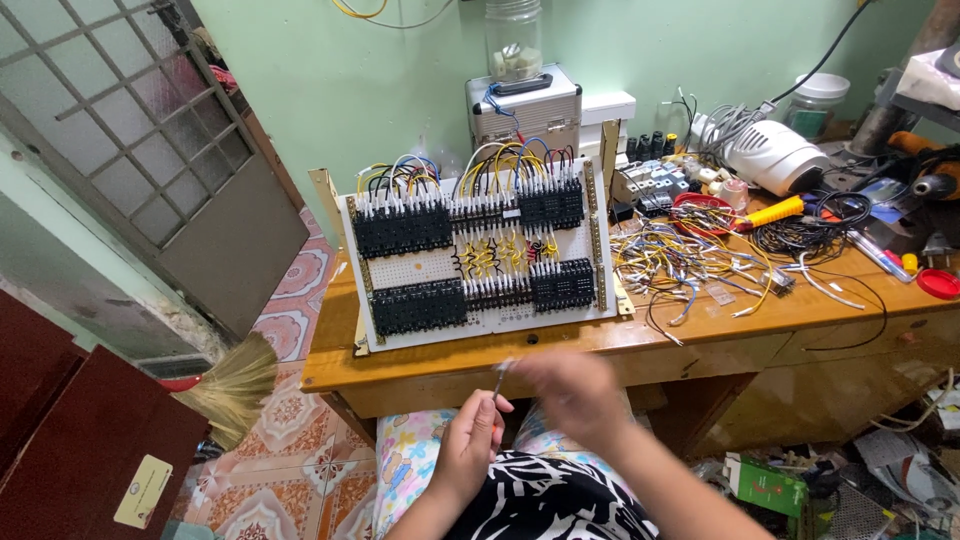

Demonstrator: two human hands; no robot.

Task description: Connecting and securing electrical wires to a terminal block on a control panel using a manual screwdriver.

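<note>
Thin and metallic, a short wire end point(499, 378) is pinched between the thumb and fingers of the left hand point(468, 440), which is closed narrowly around it at the lower middle of the frame. Its long axis is seen to run nearly upright, tilted a little to the right, with the free tip pointing up toward the front edge of the wooden desk point(560, 350). The right hand point(573, 392) is blurred just right of that tip; its fingers appear curled toward the wire, but whether it is touched or gripped cannot be told. Two hands are counted, both the person's own, above a black-and-white patterned lap. At the centre of the frame a white perforated panel point(480, 262) is propped, leaning back on the desk. Six black relay blocks are counted on it, in two rows of three, with yellow, blue, black and white wires looped above the upper row. A loose heap of cut wires point(690, 262) is spread to the right of the panel, with one yellow-handled tool point(772, 212) beyond it. One straw broom point(232, 385) is seen at the lower left.
</note>
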